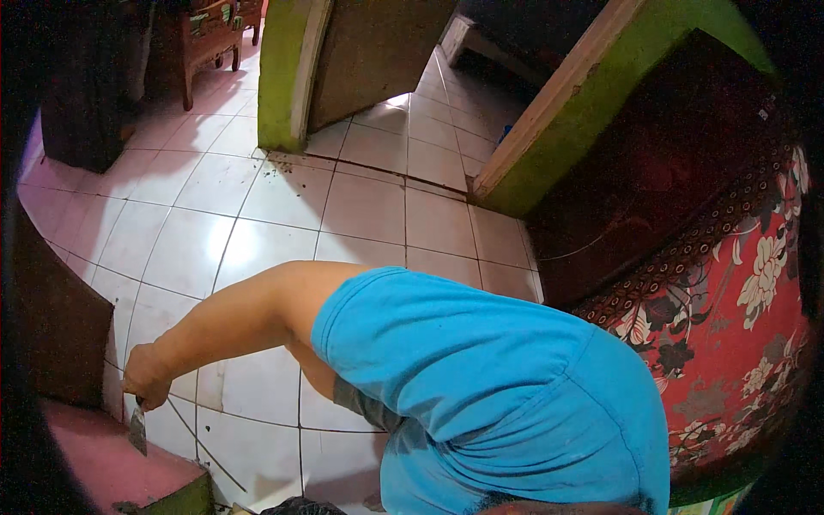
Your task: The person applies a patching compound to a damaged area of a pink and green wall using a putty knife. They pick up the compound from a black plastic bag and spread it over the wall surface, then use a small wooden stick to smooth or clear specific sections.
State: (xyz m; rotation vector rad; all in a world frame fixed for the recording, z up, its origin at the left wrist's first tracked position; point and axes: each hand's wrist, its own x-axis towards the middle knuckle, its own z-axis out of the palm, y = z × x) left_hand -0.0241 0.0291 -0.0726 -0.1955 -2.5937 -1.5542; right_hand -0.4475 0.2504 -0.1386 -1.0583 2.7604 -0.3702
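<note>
Shirt [498, 360], blue and creased, is nearest to us and fills the view to the right of the pink ledge. From its sleeve we follow a bare arm [240, 309] stretched left to our right hand [148, 376], above the ledge. Its fingers are curled closed round the handle of a scraper [137, 433]; the metal blade points down over the edge of the ledge [112, 455], though we cannot tell whether it touches. Our left hand is out of sight, so we cannot tell its grip.

Just right of the ledge, a thin dark rod [206, 444] lies slantwise on the white tiles [257, 378]. Directly beyond the ledge stands a brown panel [60, 318]. Well to its right, across the tiles, we see a red flowered cloth [738, 326].

Farther beyond the ledge, to its right, dark crumbs [283, 167] are scattered by a green wall [283, 86], beside a brown door [369, 60]. Farthest from the ledge, we make out a wooden chair [210, 34].
</note>
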